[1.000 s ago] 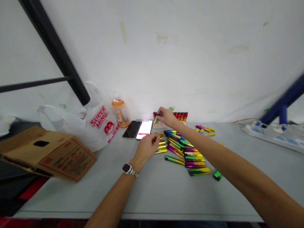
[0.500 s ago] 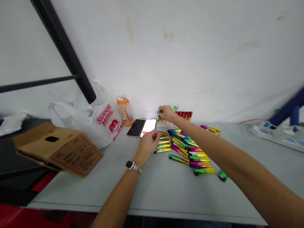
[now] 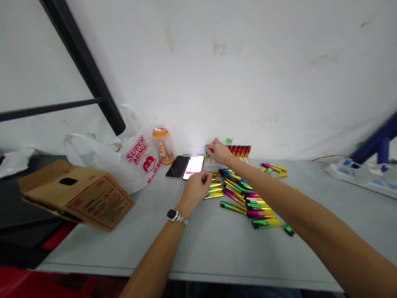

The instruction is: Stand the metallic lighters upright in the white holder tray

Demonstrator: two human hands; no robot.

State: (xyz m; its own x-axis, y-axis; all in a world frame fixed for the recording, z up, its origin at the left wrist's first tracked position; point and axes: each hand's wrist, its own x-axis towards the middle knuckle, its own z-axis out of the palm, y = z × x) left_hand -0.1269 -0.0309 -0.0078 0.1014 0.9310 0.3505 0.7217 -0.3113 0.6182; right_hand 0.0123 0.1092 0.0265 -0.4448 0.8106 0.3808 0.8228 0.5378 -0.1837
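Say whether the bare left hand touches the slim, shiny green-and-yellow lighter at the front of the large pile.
Apart. The head view plainly shows grey tabletop between the left hand and the green-and-yellow lighter.

The right hand [image 3: 219, 151] hides part of the lighter tray [image 3: 213, 164]; whether it grips anything is unclear. Right of the tray, the power strip [image 3: 356, 177] is cut off by the view's edge.

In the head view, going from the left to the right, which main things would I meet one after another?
Cardboard box, white plastic bag, orange bottle, dark-screened phone, bright-screened phone, right hand, upright red lighters, small far group of lighters, white strip with blue patches.
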